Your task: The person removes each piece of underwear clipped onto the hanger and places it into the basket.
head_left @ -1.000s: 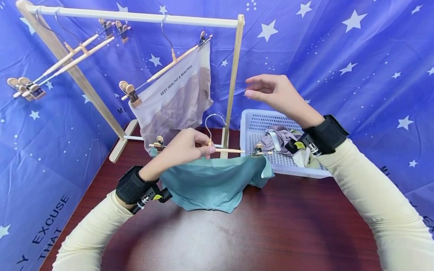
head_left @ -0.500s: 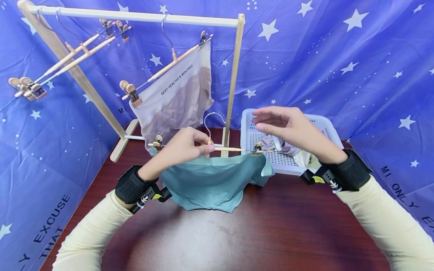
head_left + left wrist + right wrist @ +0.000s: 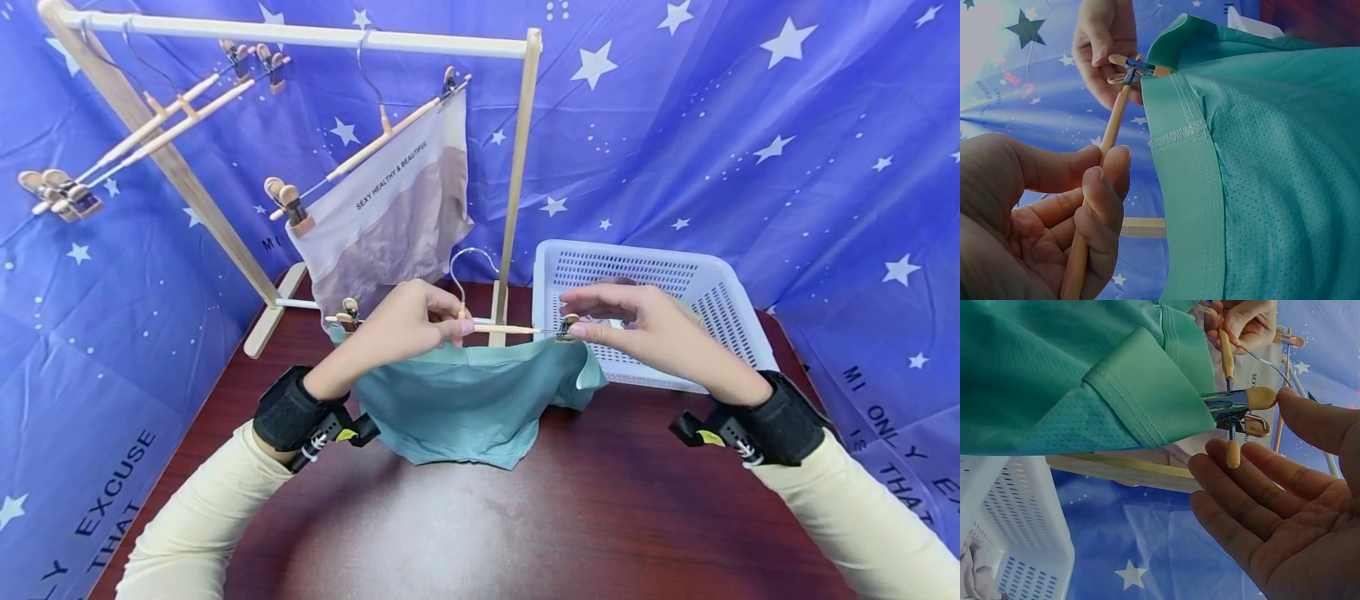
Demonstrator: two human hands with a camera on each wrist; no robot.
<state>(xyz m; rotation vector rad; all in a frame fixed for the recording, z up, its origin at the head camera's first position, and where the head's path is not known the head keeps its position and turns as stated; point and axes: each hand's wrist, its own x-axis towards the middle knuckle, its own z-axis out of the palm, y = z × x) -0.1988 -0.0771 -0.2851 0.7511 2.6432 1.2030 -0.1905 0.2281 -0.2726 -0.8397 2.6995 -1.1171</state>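
Lowered right hand (image 3: 641, 325), loosely splayed, to clip (image 3: 1249, 400) short of desk's (image 3: 480, 533) far edge, squeezable but apparently ungripped; pinched hanger (image 3: 506, 329) with left hand (image 3: 405, 329).

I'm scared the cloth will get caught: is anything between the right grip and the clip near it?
No, nothing I can see. The right grip is at the clip, thumb by its end; the green cloth is on the clip's other side.
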